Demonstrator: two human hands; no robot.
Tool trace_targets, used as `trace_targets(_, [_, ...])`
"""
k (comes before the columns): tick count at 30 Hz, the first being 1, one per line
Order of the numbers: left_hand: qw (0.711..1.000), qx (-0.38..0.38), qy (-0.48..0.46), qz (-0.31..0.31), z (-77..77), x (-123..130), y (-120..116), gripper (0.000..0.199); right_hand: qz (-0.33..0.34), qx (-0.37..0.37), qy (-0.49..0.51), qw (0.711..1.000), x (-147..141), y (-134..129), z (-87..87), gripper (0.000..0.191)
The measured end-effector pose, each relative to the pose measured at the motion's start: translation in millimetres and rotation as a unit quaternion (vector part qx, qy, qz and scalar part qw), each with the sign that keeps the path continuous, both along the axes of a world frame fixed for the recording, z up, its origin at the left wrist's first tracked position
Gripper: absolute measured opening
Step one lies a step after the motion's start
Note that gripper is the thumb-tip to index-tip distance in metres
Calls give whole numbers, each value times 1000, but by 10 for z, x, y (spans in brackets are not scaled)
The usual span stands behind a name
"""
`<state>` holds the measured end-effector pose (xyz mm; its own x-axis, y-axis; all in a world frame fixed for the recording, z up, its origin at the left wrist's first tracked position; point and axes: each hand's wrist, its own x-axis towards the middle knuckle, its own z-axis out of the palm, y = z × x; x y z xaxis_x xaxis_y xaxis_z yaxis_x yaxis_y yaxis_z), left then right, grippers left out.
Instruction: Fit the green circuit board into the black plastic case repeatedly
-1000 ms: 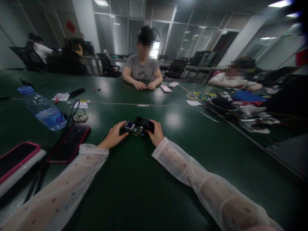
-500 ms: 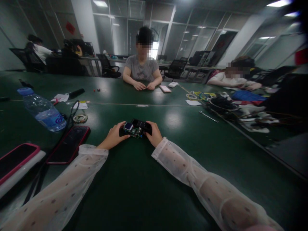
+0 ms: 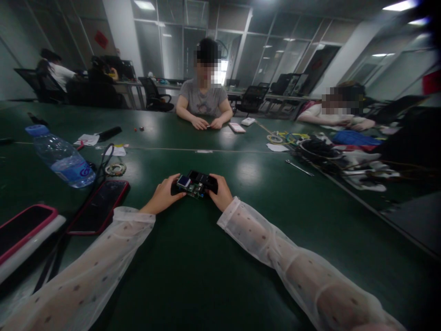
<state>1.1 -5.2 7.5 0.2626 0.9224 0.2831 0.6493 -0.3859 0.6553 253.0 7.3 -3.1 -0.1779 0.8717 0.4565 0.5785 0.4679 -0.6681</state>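
On the green tabletop (image 3: pixel 193 257), a clear plastic bottle (image 3: pixel 60 156) with a blue cap is holding clear liquid in its lower part. Black casing (image 3: pixel 206 179) is lying partly behind the circuit board (image 3: pixel 193 187), so its interior is not being shown clearly. Board's underside is staying out of view; the pink-rimmed phone (image 3: pixel 24 230) is being cut off by the frame's left edge. Circuit board, small screen facing up, is sitting between the two hands. Left hand (image 3: pixel 163 196) is pinching a black piece (image 3: pixel 175 186) at the board's left end, thumb nearer, fingers beyond; exact fingertip contact is being hidden. Right hand (image 3: pixel 222 193) is gripping the casing's right end, thumb nearer, fingers curling along the far side.
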Motion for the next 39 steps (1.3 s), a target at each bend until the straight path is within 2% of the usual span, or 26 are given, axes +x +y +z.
trace_targets(5, [1000, -2, -1, 2, 1, 1, 2, 71, -11, 16, 1, 1000, -17, 1, 4, 52])
trace_targets(11, [1000, 6, -13, 2, -26, -5, 19, 69, -90, 43, 48, 994, -19, 7, 31, 50])
trace_targets(14, [1000, 4, -12, 3, -37, -9, 24, 69, -100, 66, 70, 990, -30, -32, 81, 49])
trace_targets(17, [1000, 5, -11, 5, -40, -11, 27, 69, -78, 90, 74, 990, -66, -106, 152, 49])
trace_targets(21, [1000, 15, -13, -1, -44, -8, 36, 69, -16, 122, 49, 991, -124, -208, 236, 50])
trace_targets(25, [1000, 26, -16, 7, -58, -1, 48, 69, 30, 120, 7, 992, -154, -261, 267, 52])
trace_targets(34, [999, 23, -26, -3, -69, -12, 62, 74, 51, 115, -35, 991, -158, -247, 246, 53])
trace_targets(39, [999, 45, -23, 7, -110, -14, 66, 72, 65, 102, -48, 992, -167, -207, 198, 56])
